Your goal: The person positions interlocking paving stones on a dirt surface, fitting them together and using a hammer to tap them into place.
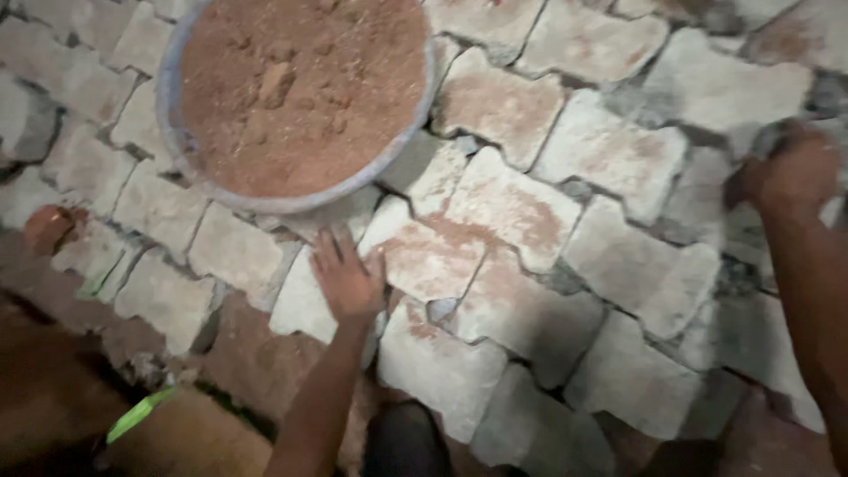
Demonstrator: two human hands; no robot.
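Fingers [329, 249] of the left hand [346, 281] lie spread and flat, palm down, pressed on a grey paver [305, 305] where it meets the next paver [424, 256], which carries a reddish stain. They grip nothing; they only rest on the stone. From where I stand, the forearm runs up from the bottom edge to that hand. The right hand [791, 172] is far off to the side, near the right edge, blurred and seemingly curled against the pavers there; whether it holds something I cannot tell. All around is paving [609, 155] of interlocking, zigzag-edged blocks, pale grey with patches of red dust and dark gaps in the joints. Just above the left hand, near but not touching it, sits a round basin [177, 132] with a bluish-grey rim, filled with red-brown soil [300, 79] in lumps and crumbs. At the lower left the paving stops at bare brown earth [53, 389], where a green leaf [137, 413] lies, and a reddish stone [46, 228] sits at the paving's left edge.
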